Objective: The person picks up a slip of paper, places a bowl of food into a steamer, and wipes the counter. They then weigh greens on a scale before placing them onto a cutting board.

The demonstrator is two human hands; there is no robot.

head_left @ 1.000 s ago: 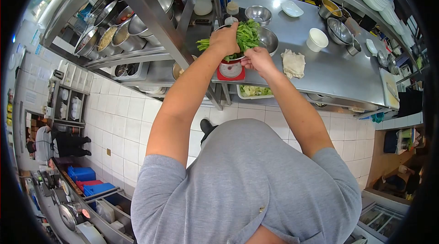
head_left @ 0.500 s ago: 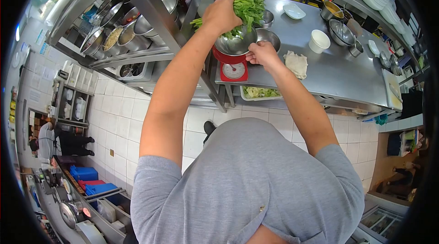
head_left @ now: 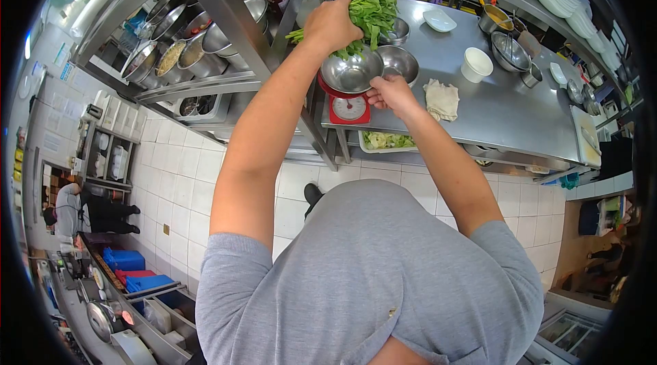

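Observation:
Closed around a bunch of leafy greens [head_left: 373,15], my left hand [head_left: 332,25] is raised over a steel bowl [head_left: 350,72]. Stems poke out on the left of that hand, and the lowest leaves overlap the bowl's far edge. The fingers of my right hand [head_left: 393,95] pinch the near right rim of this bowl. It is over a red kitchen scale [head_left: 350,110] with a round white dial, whose pan is mostly covered. A second steel bowl [head_left: 404,62] stands just to the right, partly behind my right hand.
On the steel counter [head_left: 479,115] are a folded cloth [head_left: 441,99], a white tub [head_left: 476,64] and a small white dish [head_left: 439,21]. A shelf post [head_left: 256,43] rises close on the left. Below the counter sits a tray of cut greens [head_left: 388,140]. A person [head_left: 96,209] is far left.
The steel bowl's inside now shows more fully, and my right hand has shifted slightly down at its rim. The greens in my left hand have barely moved.

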